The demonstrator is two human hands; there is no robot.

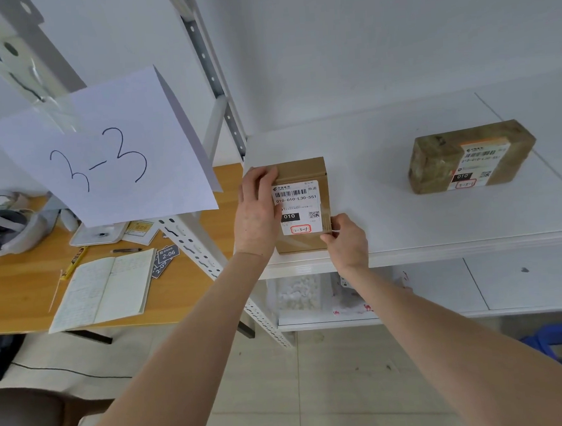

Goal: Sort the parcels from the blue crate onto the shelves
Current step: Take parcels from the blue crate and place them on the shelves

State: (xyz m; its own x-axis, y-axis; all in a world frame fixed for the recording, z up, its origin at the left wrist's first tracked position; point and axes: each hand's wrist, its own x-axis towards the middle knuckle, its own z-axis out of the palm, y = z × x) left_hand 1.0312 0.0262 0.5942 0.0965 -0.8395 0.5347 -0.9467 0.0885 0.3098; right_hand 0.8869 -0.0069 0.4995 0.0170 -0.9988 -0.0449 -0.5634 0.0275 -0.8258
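Both hands grip the box [300, 205] on the shelf [406, 231]: left hand [256, 214], right hand [345, 238]. Best slide it fully in, label facing out, before letting go.

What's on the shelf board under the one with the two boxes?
On the lower shelf, a clear bag of white pieces and a plastic-wrapped parcel; the right forearm covers part of it.
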